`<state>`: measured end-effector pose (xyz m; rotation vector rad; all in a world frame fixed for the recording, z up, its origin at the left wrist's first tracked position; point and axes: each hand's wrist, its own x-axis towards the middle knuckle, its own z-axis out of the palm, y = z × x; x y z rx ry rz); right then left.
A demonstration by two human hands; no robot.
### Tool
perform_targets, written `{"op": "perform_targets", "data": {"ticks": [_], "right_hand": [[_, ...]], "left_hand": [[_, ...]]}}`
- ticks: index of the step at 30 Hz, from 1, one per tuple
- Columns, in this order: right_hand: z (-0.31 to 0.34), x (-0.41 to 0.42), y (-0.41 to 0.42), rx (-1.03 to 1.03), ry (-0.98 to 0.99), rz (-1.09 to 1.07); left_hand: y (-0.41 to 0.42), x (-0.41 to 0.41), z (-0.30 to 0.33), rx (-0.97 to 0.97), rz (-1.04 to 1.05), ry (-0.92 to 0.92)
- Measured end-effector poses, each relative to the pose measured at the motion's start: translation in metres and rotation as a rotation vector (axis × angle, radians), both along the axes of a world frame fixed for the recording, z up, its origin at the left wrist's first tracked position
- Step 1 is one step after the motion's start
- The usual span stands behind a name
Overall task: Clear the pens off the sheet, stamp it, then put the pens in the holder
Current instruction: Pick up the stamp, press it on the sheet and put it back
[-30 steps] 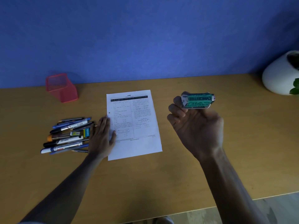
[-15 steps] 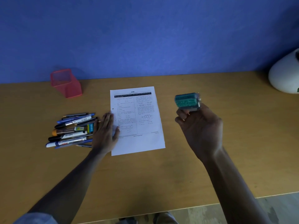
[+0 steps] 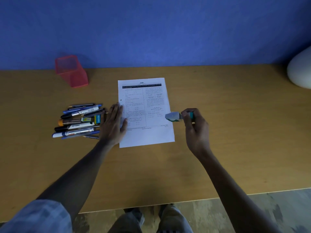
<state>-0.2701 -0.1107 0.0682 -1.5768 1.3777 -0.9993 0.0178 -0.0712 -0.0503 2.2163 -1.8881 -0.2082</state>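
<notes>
A printed white sheet [image 3: 146, 113] lies on the wooden desk with no pens on it. My left hand [image 3: 113, 126] rests flat on the sheet's left edge, fingers spread. To its left sits a pile of several pens and markers [image 3: 79, 121]. My right hand [image 3: 195, 126] grips a green and grey stamp [image 3: 175, 116], held tilted at the sheet's right edge, just above the paper. A red mesh pen holder [image 3: 70, 71] stands at the back left near the wall.
The wooden desk [image 3: 235, 132] runs along a blue wall. A white rounded pot [image 3: 300, 71] sits at the far right. The desk's front edge is close to my legs, with floor below.
My right hand has lowered the stamp from mid-air down and leftward to the sheet's right edge, turning it over. My left hand stays pressed on the sheet's left side.
</notes>
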Motion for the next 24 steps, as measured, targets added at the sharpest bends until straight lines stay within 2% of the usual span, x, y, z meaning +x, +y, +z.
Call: {"op": "perform_targets", "data": {"ticks": [5,13,24], "right_hand": [[-0.022,0.001,0.009,-0.139,0.299,0.118],[-0.042,0.013,0.015,-0.238,0.619,0.193],[-0.046,0.026,0.016,-0.323,0.814,0.219]], "left_hand": [[0.000,0.000,-0.002,0.004,0.003,-0.007],[0.000,0.001,-0.005,0.021,0.015,-0.020],[0.000,0.000,-0.005,0.029,0.022,-0.008]]}}
